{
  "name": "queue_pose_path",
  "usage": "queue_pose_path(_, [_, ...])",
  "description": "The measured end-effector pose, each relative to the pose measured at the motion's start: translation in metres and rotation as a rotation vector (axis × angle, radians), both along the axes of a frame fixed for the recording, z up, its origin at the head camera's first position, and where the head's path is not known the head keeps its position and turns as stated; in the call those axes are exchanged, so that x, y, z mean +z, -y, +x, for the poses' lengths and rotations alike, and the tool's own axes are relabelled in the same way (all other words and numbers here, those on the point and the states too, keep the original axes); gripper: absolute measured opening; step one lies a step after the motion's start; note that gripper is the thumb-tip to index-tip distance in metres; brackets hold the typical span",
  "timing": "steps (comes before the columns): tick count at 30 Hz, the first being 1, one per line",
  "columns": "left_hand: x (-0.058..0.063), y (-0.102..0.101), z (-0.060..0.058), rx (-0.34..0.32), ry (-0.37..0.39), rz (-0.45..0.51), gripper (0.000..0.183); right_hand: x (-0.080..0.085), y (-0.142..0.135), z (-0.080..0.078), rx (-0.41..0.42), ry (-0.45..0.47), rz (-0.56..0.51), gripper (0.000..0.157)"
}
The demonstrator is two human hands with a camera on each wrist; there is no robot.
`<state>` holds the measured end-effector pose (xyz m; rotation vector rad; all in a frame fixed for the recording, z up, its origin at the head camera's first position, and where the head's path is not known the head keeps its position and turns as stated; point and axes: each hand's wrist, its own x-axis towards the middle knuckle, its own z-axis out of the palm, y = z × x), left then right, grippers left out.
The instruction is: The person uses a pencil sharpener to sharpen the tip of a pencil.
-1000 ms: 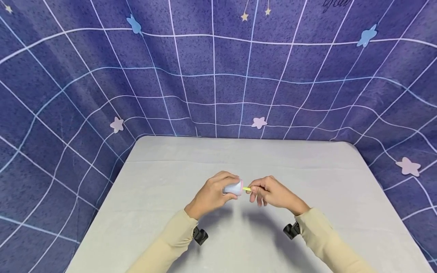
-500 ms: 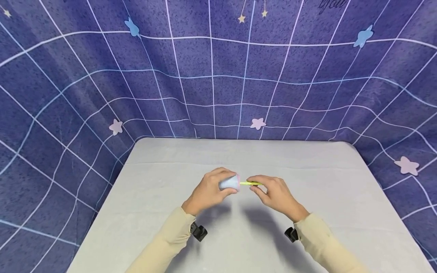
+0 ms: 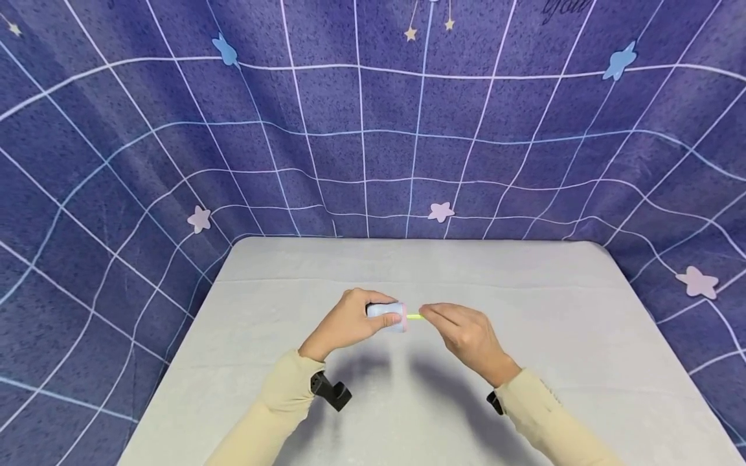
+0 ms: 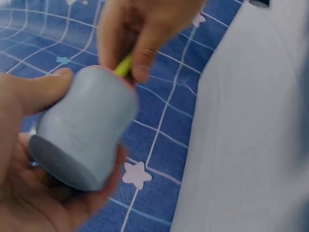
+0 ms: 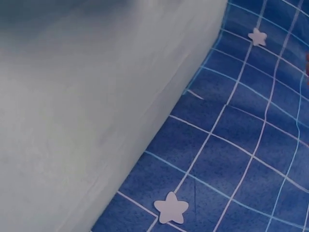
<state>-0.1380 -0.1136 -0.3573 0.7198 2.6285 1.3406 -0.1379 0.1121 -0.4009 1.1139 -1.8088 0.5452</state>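
Observation:
Held sideways above the table is a light blue, waisted, cup-like thing (image 3: pixel 387 309) with a pink rim. My left hand (image 3: pixel 344 323) grips it round the body, thumb along the near side in the head view. From its pink end sticks out a thin yellow-green stick (image 3: pixel 414 316), whose other end my right hand (image 3: pixel 469 333) pinches. In the left wrist view the blue cup-like thing (image 4: pixel 89 128) shows its dark base toward the camera, and the right fingers hold the yellow-green stick (image 4: pixel 123 66) at the rim. How far the stick reaches inside is hidden.
A white-covered table (image 3: pixel 280 265) lies below both hands. Behind and beside it hangs a blue-purple curtain (image 3: pixel 384 155) with grid lines and stars. Black wrist cameras (image 3: pixel 332 391) are strapped at the cuffs. The right wrist view shows table edge and curtain.
Both hands moved slightly left, then a little down. The right hand has turned over the stick, its back now covering more of it. The left thumb has shifted onto the cup-like thing's near side.

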Motion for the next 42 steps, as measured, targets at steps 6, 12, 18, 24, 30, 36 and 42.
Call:
queue_pose_path(6, [0.001,0.002,-0.002,-0.033,0.165,0.071,0.033,-0.003,0.0,0.001,0.026,-0.05,0.015,0.022])
queue_pose_path(12, [-0.004,-0.005,0.005,-0.03,-0.102,0.053,0.047,0.001,-0.005,0.004,0.144,0.371,0.02,0.013])
queue_pose_path(18, [-0.022,-0.014,0.012,-0.144,-0.745,-0.015,0.048,0.015,-0.018,0.0,0.353,1.26,-0.043,0.014])
queue_pose_path(24, [-0.033,-0.016,0.015,-0.168,-0.998,-0.089,0.049,0.022,-0.025,-0.006,0.44,1.514,-0.002,0.015])
queue_pose_path(30, [-0.032,-0.014,0.014,-0.111,-0.824,-0.106,0.043,0.015,-0.014,0.0,0.229,1.219,0.024,0.011])
queue_pose_path(36, [-0.022,-0.011,0.01,-0.036,-0.508,-0.031,0.041,0.004,-0.008,0.004,0.035,0.665,0.043,0.026])
queue_pose_path(42, [-0.012,-0.006,0.004,0.014,-0.048,0.055,0.035,0.004,-0.002,0.005,-0.003,0.258,-0.007,0.012])
